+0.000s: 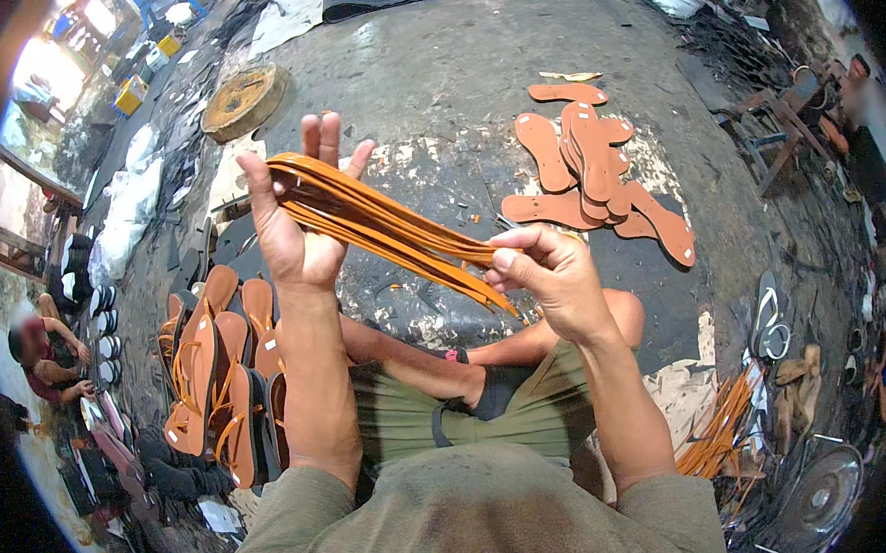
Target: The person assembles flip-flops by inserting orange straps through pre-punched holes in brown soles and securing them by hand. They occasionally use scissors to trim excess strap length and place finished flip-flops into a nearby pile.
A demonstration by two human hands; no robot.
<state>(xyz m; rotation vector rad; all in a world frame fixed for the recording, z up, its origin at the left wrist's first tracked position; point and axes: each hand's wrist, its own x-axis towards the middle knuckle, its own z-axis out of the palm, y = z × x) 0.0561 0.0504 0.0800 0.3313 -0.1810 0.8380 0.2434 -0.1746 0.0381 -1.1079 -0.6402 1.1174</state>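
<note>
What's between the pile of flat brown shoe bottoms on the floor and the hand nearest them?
Only bare, stained grey floor shows between the brown soles and the right hand, which pinches the orange straps, in the head view.

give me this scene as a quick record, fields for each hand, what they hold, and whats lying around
left hand: left hand grips one end of the orange straps, fingers spread
right hand: right hand pinches the other end of the bundle
left side: finished sandals stacked on the floor
ahead right: flat orange soles piled on the dark floor
lower right: loose straps by the knee
far left: round wooden block
</note>
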